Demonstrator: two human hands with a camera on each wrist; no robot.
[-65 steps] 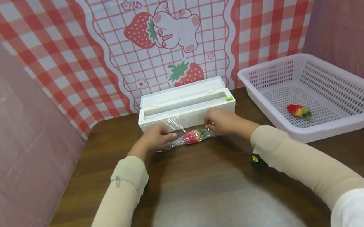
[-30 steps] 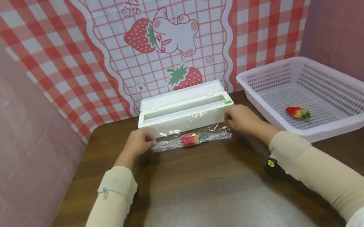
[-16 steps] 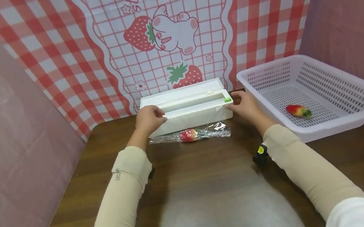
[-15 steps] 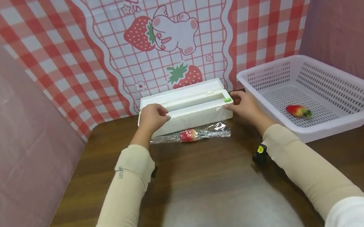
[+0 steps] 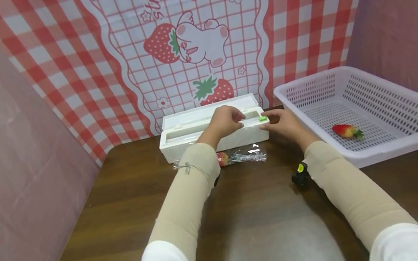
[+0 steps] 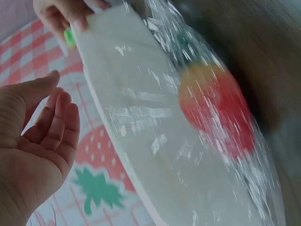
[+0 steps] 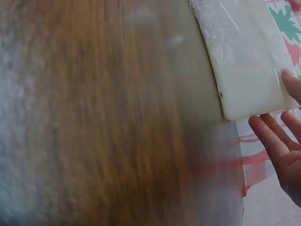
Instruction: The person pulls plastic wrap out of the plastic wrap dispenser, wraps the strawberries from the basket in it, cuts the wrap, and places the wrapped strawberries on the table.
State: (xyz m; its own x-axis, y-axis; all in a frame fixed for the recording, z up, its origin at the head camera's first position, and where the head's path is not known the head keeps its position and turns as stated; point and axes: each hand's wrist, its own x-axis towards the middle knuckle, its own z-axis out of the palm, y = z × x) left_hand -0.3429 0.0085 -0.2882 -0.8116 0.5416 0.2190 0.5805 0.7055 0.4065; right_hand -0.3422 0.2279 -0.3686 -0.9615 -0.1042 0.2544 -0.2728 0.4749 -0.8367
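A white cling film dispenser (image 5: 213,134) stands at the back of the table with its lid raised. A green slide cutter (image 5: 263,118) sits at the right end of its edge. My left hand (image 5: 225,121) is over the box, left of the cutter, fingers loosely bent around nothing. At the dispenser's right end my right hand (image 5: 284,124) holds the corner, thumb (image 7: 292,84) on the front and fingers against the end. A film-wrapped strawberry (image 6: 216,108) lies before the box, with film still running up the front face. My left forearm partly hides it in the head view.
A white plastic basket (image 5: 382,147) stands at the right with an unwrapped strawberry (image 5: 347,131) inside. Behind the dispenser hangs a red-and-white checked cloth (image 5: 298,22). Pink fabric lines both sides of the wooden table (image 5: 132,214).
Both hands have let go of the wrapped strawberry's twisted film ends. My right hand has moved to the dispenser's right end, and my left hand has gone up and rightward over the box.
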